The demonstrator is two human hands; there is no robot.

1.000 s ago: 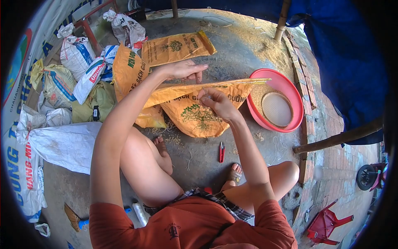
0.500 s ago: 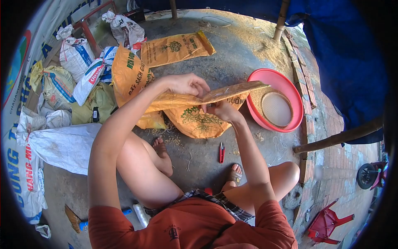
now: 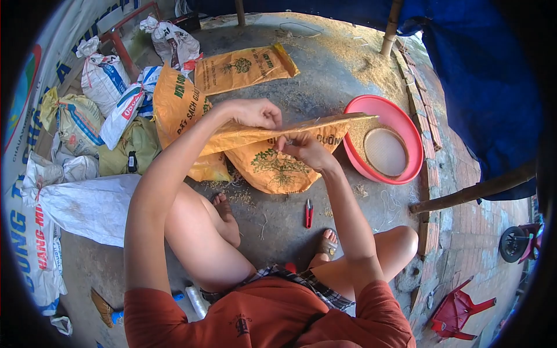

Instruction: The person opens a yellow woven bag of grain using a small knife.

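An orange printed sack (image 3: 278, 167) stands in front of me, its top edge pressed flat into a long fold. My left hand (image 3: 255, 113) is closed on the far side of that top edge, fingers curled down onto it. On the near side my right hand (image 3: 306, 152) pinches at the fold, thumb and forefinger together; whether a thread is between them is too small to tell. Red-handled snips (image 3: 308, 214) lie on the floor below the sack. A pink basin (image 3: 414, 134) with grain and a round sieve (image 3: 387, 152) is to the right of the sack.
Another orange sack (image 3: 177, 101) stands at the left, and one (image 3: 243, 68) lies flat behind. Tied white sacks (image 3: 104, 78) fill the left side. A wooden pole (image 3: 476, 194) slants in at right, near a red stool (image 3: 455, 313). A thread spool (image 3: 196, 301) lies near my leg.
My left hand has shifted a little left along the sack's edge. My right hand has moved slightly left and out from under the fold, so more of its fingers show.
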